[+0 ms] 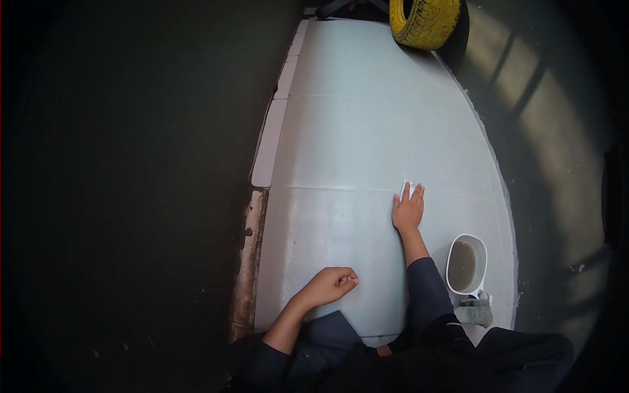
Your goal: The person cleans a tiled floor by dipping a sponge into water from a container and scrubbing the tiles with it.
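Note:
My right hand lies palm down on a pale tiled surface, its fingers stretched over a small flat white piece. Only the edges of that piece show around the fingers, so its kind is unclear. Closer to my body, my left hand is curled above the same surface, thumb and fingertips together. Whether anything small sits between those fingertips I cannot make out. Right of my right forearm stands a white plastic dipper holding cloudy greyish liquid.
A greyish-green cloth-like lump lies by the dipper's handle. A yellow-painted tire rests at the far right end. White edge tiles line the left side, with a rough brownish stretch nearer me. Dark floor borders the surface.

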Demonstrator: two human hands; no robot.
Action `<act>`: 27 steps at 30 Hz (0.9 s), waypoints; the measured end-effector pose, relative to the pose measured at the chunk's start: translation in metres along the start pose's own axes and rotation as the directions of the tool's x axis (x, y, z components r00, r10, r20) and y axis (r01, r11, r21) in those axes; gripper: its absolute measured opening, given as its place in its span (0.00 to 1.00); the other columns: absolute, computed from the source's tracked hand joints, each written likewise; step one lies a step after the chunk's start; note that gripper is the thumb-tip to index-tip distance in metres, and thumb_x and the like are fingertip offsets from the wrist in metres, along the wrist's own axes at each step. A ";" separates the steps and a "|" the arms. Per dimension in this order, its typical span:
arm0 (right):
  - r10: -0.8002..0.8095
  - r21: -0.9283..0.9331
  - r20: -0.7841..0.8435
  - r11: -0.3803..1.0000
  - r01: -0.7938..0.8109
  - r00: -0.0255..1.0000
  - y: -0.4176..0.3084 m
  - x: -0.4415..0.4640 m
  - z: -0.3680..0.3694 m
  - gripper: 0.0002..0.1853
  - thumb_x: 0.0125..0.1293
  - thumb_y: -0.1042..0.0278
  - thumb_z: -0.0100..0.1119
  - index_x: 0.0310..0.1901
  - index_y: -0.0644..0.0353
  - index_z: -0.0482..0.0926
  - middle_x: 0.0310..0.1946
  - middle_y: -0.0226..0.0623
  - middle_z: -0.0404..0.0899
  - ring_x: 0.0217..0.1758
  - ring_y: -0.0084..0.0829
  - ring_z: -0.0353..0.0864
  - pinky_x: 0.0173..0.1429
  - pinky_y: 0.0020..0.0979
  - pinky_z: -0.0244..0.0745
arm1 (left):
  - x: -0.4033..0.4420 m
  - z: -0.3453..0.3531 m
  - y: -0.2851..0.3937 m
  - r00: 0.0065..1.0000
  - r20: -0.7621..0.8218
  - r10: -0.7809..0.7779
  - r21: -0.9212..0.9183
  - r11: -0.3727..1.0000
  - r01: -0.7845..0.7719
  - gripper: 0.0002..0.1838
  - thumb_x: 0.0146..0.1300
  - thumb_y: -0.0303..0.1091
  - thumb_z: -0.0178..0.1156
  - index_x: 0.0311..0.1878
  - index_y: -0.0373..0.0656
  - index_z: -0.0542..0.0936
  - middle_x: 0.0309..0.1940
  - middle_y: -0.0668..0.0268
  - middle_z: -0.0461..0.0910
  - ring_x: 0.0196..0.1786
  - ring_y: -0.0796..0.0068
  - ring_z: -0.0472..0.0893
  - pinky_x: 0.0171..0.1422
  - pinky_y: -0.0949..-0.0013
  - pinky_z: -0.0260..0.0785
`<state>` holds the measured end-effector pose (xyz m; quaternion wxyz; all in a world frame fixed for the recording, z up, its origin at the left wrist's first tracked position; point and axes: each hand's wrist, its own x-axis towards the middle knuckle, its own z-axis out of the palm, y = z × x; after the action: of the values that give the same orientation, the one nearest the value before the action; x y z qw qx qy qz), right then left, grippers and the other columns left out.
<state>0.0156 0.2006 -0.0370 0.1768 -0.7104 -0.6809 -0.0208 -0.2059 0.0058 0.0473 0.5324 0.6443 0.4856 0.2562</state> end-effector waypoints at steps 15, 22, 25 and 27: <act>-0.520 0.220 0.069 0.841 0.495 0.852 -0.210 -0.003 0.045 0.31 0.67 0.51 0.43 0.67 0.60 0.57 0.68 0.54 0.51 0.74 0.46 0.45 0.73 0.44 0.43 | 0.005 -0.010 -0.019 1.000 0.007 -0.007 0.018 1.000 0.007 0.11 0.60 0.36 0.57 0.32 0.36 0.76 0.18 0.62 0.69 0.22 0.71 0.69 0.29 0.67 0.62; -0.704 0.268 0.065 0.695 0.668 0.707 -0.286 -0.014 0.065 0.30 0.69 0.51 0.37 0.68 0.58 0.55 0.69 0.52 0.51 0.74 0.45 0.46 0.73 0.44 0.44 | -0.001 -0.011 -0.045 0.989 -0.118 0.089 -0.002 0.996 -0.090 0.11 0.55 0.35 0.55 0.28 0.33 0.76 0.23 0.49 0.76 0.28 0.51 0.76 0.35 0.56 0.67; -0.709 0.293 0.077 0.688 0.664 0.701 -0.280 -0.014 0.062 0.31 0.68 0.50 0.39 0.69 0.55 0.54 0.70 0.49 0.49 0.75 0.43 0.44 0.74 0.42 0.41 | -0.003 -0.026 -0.031 0.995 0.066 -0.068 0.137 0.989 0.059 0.11 0.55 0.33 0.56 0.35 0.34 0.78 0.25 0.50 0.78 0.29 0.57 0.78 0.37 0.61 0.68; -0.722 0.319 0.108 0.676 0.664 0.684 -0.270 -0.023 0.056 0.32 0.68 0.51 0.40 0.69 0.57 0.53 0.70 0.48 0.51 0.74 0.41 0.46 0.74 0.41 0.42 | -0.005 -0.028 -0.025 0.992 0.082 -0.091 0.135 0.988 0.079 0.12 0.57 0.35 0.55 0.32 0.33 0.77 0.24 0.51 0.77 0.28 0.59 0.78 0.37 0.62 0.68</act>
<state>-0.2608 0.1973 -0.0358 0.1669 -0.3655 -0.9121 0.0814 -0.2403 0.0131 0.0332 0.5200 0.6674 0.5046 0.1719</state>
